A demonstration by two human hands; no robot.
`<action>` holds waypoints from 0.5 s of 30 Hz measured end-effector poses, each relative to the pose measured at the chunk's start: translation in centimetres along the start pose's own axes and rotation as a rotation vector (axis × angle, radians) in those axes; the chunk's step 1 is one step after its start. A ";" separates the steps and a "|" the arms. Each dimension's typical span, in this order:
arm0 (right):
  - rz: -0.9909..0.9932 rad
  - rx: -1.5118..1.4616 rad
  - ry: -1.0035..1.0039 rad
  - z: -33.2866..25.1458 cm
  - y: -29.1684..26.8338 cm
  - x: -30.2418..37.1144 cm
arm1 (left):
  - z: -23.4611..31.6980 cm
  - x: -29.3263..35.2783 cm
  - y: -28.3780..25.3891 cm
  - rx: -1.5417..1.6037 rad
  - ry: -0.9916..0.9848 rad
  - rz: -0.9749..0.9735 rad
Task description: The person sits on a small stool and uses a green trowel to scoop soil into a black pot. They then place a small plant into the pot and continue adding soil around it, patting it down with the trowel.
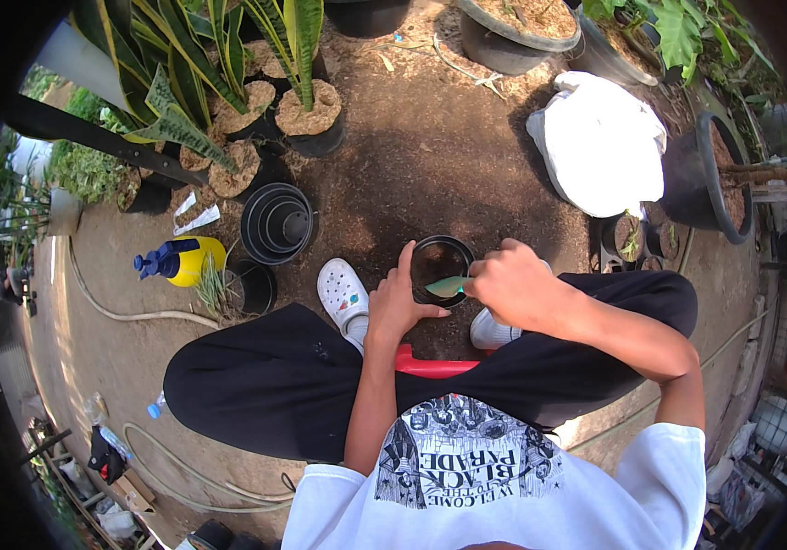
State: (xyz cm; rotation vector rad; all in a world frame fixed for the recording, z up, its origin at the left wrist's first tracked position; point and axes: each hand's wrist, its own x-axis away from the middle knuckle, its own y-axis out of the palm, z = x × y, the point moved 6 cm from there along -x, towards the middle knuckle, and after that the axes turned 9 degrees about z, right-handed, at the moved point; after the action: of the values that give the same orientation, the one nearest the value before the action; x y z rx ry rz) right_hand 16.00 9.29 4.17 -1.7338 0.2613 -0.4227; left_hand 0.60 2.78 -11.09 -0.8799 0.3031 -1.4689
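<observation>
A small black plastic pot [440,266] with dark soil inside stands on the ground between my feet. My left hand [395,302] grips the pot's left rim. My right hand [510,286] is closed on a small green trowel [448,286], whose blade lies over the pot's lower edge. I sit on a low red stool [430,367], knees spread wide in black trousers.
A stack of nested black pots [277,223] and a lone black pot [253,286] stand to the left, beside a yellow spray bottle [181,260]. Potted striped-leaf plants [228,82] fill the back left. A white sack [600,142] lies back right. A hose [127,314] curves across the ground.
</observation>
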 end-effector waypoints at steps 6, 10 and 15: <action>-0.030 0.031 0.044 1.0 -2.9 -0.1 | -0.4 0.2 0.0 0.006 0.007 0.021; -0.035 0.042 -0.007 0.4 -0.8 0.0 | -0.3 0.1 0.1 -0.007 0.001 0.008; 0.004 -0.017 0.101 1.4 -1.9 -0.3 | -0.2 0.2 -0.1 0.006 -0.001 0.013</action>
State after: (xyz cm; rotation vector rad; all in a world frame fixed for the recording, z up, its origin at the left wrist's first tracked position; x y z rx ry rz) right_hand 16.17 11.01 5.75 -1.7303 0.3411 -0.5072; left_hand 0.43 2.59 -11.10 -0.8719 0.3032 -1.4570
